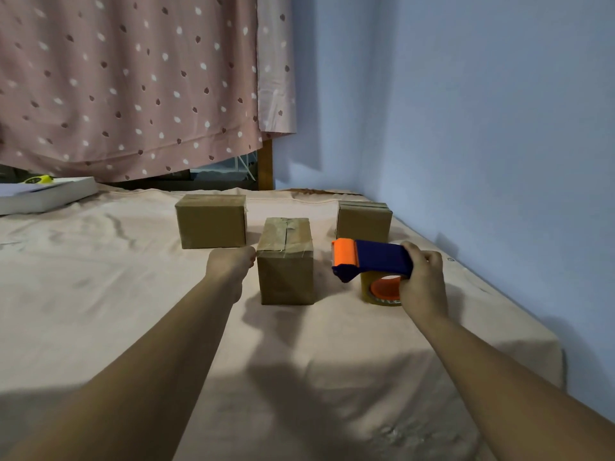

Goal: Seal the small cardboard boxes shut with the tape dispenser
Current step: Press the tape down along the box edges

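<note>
Forearms run off the near edge; left hand meets the middle box (fingers hidden, pose unclear); right hand fingers curl round the dispenser, covering its handle.

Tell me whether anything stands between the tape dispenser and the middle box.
Nothing visible does. The tape dispenser, gripped by the right hand, is right of the middle box with only bare sheet between. The left hand is at the box's opposite side, and the two other boxes stand farther back.
</note>
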